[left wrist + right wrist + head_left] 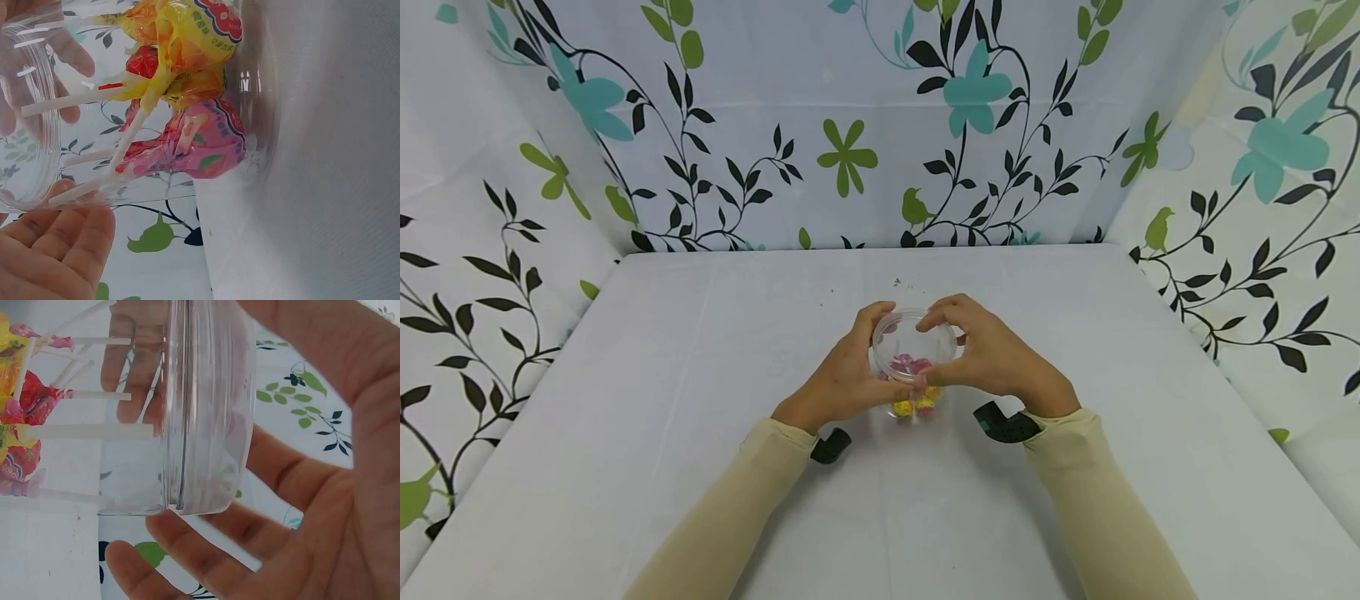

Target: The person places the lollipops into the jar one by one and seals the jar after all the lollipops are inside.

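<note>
A clear plastic jar (262,112) stands upright on the white table, with several lollipops in it, stick ends up. Among them are a yellow-wrapped lollipop (203,34), a pink one (212,144) and a red one (40,394). The clear lid (219,412) sits at the jar's mouth; whether it is screwed tight cannot be told. My left hand (846,375) grips the jar's upper side, thumb toward me. From the other side, my right hand (996,354) holds the lid's rim between thumb and curled fingers.
The white tabletop (700,467) spreads around the jar, with a few dark specks (897,283) behind it. A leaf-patterned curtain (760,100) hangs at the back and both sides. Dark wrist straps (1006,425) show beneath the sleeves.
</note>
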Tool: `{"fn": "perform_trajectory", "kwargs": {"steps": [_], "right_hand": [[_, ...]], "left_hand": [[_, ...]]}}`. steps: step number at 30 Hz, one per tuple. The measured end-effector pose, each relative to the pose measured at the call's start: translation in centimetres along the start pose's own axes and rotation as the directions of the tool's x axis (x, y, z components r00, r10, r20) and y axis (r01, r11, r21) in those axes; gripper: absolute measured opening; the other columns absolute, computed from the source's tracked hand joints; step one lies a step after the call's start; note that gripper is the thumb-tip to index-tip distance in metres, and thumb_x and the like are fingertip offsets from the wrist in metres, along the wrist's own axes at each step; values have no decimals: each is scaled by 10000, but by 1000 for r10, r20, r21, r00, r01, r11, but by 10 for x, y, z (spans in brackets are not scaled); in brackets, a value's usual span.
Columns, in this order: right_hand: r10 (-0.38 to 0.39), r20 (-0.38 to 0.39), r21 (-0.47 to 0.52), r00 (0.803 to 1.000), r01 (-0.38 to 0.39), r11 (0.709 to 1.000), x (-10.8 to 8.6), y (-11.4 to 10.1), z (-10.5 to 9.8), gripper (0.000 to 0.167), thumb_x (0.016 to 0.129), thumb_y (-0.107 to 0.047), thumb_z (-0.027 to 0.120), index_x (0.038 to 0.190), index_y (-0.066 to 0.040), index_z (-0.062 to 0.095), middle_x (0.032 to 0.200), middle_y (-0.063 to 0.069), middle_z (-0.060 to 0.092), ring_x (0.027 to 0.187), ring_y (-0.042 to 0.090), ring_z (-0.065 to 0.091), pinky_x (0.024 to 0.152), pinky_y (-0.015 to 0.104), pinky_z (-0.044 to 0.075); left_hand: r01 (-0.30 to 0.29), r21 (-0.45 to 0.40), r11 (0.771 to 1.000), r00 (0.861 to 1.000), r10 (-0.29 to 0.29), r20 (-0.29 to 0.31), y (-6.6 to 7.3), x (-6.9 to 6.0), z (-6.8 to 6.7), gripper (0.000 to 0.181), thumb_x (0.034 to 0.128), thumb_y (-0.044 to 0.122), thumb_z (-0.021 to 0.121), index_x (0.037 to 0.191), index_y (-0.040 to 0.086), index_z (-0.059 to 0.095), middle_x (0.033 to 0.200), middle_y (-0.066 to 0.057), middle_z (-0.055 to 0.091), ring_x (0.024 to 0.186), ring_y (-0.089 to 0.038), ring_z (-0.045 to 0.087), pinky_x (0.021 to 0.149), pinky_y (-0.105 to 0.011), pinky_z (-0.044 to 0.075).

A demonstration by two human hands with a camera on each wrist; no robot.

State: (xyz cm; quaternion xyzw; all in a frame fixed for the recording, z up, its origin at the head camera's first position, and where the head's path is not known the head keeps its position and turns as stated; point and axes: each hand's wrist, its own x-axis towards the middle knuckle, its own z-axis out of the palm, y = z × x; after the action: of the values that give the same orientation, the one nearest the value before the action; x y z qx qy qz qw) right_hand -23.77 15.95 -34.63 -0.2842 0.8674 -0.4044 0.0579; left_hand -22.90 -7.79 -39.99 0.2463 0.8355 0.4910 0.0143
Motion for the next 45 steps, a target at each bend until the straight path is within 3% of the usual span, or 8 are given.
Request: {"fn": "perform_trajectory", "kwargs": {"steps": [5,11,18,24,31,39,45], "right_hand": [[-18,33,7,999,17,1000,0,1,3,523,793,-218,909,1247,-159,656,1628,51,410,1478,304,395,1092,601,450],[-24,-14,-16,1000,24,1000,2,1,8,549,750,-286,962,1193,-162,663,1508,113,471,1407,313,432,1077,576,472],[-21,44,36,999,19,999,-1,4,4,446,853,-220,830,1260,-196,650,1639,37,385,1466,312,403,1090,623,438],[-17,2,3,1000,17,1000,1,3,6,473,817,-246,891,1226,-174,664,1548,114,461,1402,319,448,1063,584,483],[-20,66,30,998,18,999,-1,1,4,510,855,-224,796,1327,-193,605,1653,39,354,1445,318,422,1034,574,497],[-10,32,-17,999,11,1000,-1,-1,4,509,827,-250,858,1279,-180,634,1560,75,445,1387,307,461,1006,564,519],[-22,59,8,998,21,1000,-2,-2,3,462,851,-223,797,1285,-198,641,1646,54,370,1466,319,400,1049,604,475]], "left_hand": [[22,26,999,1000,-23,22,-2,0,0,1112,775,521,903,1606,276,207,1514,-56,469,1262,-225,547,980,-486,548],[18,55,998,999,-20,31,-3,0,1,1097,795,476,899,1617,260,205,1503,-24,477,1250,-210,551,987,-481,532],[21,55,998,999,-23,30,-2,0,0,1123,771,405,935,1615,272,207,1519,-83,475,1259,-230,541,988,-493,524],[29,66,997,999,-31,32,-2,0,0,1104,783,394,928,1612,264,211,1505,-72,477,1283,-303,552,998,-510,522],[22,59,998,999,-24,27,-2,0,0,1114,775,361,939,1615,225,219,1534,-96,461,1277,-317,563,1012,-521,522],[11,60,998,999,-13,34,-1,-1,-1,1096,792,324,926,1617,210,214,1506,-42,462,1258,-329,577,995,-494,532],[10,45,999,999,-12,38,-2,0,-1,1117,782,352,936,1616,186,212,1533,-106,454,1261,-309,574,1009,-502,533]]}}
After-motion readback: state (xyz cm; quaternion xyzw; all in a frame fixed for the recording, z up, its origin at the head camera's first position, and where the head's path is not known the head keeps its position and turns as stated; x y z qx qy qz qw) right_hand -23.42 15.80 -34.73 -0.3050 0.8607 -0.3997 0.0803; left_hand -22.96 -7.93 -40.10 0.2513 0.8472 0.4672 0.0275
